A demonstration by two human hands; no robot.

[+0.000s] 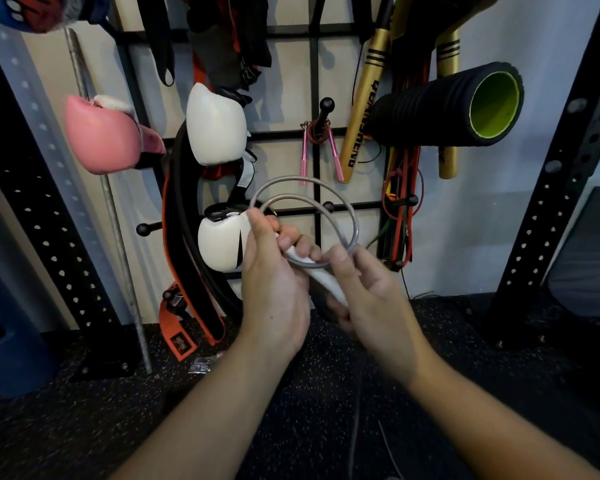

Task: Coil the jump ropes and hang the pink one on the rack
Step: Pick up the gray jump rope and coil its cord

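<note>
A black grid rack (314, 81) covers the wall, with its pegs carrying the gear. Toward its upper right a black foam roller (440, 105) with a green core sticks out, beside gold-and-black sticks (361, 109). On the left side hang a pink boxing glove (101, 135) and two white boxing gloves (215, 126), with a black-and-orange belt (177, 244) drooping to the speckled floor (84, 410). Near the rack's middle, the pink jump rope (317, 147) hangs coiled on a black peg, its two pink handles pointing down. In front of the rack's lower middle, the left hand (274, 271) has its fingers curled round a white handle (323, 275) and the coils of a clear grey jump rope (312, 206). The right hand (371, 289) pinches the same loop just beside it, its other fingers loosely bent.
</note>
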